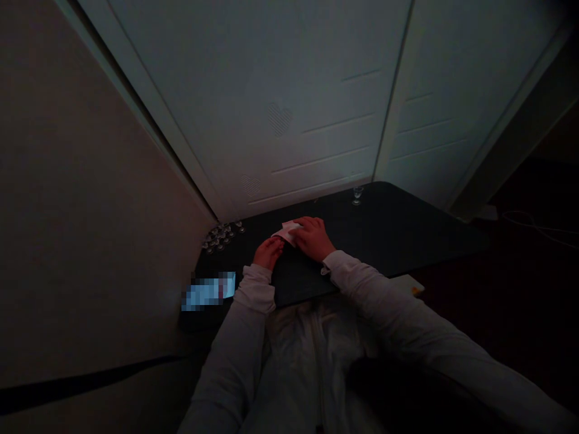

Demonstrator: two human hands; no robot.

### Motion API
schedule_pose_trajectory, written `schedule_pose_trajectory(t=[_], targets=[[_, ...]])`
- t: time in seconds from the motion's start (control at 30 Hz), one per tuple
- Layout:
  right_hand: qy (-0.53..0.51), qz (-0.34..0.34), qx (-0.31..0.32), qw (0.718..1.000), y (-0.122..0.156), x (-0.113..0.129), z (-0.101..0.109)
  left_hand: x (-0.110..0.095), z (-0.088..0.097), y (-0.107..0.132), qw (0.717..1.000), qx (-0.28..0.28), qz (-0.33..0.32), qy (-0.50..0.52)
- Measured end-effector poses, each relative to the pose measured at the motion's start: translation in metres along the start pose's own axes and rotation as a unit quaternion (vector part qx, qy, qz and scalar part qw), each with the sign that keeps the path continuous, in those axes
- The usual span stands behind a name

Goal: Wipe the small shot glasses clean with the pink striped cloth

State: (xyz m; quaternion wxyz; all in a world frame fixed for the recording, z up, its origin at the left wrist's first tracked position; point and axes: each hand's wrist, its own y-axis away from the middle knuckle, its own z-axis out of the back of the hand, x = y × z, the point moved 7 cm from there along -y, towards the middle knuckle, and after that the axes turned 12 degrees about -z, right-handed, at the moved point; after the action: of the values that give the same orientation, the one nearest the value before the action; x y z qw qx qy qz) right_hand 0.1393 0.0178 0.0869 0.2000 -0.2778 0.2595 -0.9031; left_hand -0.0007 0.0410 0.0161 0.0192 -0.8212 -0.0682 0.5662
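White panels (pixel 316 66): easily the biggest thing here, pale, with grooved lines and a couple of striped hearts, all pretty dim
Side wall (pixel 81 199): big plain slope down the left, also in gloom
Dark table (pixel 375 232): long top with a rounded far corner, its back edge up near the panels
Pale sleeves (pixel 384 301): two long arms' worth, both coming in from the bottom and reaching over the table
Lit screen (pixel 208 291): bluish glow at the table's left end, mostly pixelated so no clue what's on it
Right hand (pixel 313 237): grasping the right part of a white piece (pixel 286 233), fingers draped over it
Cluster of little glasses (pixel 220 237): bunched at the far left of the table, stemmed by the look of it, too dark to count
Left hand (pixel 268 253): fingers curled in right at the left end of the white piece, can't tell if they're gripping it or something hidden
White piece: between the two hands, above the table, cloth or paper, honestly can't say which
Lone glass (pixel 357 196): small, clear, upright near the back edge, well apart from the cluster
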Motion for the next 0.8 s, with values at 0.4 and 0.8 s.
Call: schedule_pose_trajectory(t=[0.4,0.8], targets=[[-0.07,0.062,0.076,0.993,0.004,0.007,-0.014,-0.001,-0.005,0.002,0.998,0.028,-0.011,-0.062],[-0.036,0.04,0.134,0.989,0.004,0.004,-0.026,-0.001,-0.006,0.0,0.997,0.047,-0.026,-0.049]])
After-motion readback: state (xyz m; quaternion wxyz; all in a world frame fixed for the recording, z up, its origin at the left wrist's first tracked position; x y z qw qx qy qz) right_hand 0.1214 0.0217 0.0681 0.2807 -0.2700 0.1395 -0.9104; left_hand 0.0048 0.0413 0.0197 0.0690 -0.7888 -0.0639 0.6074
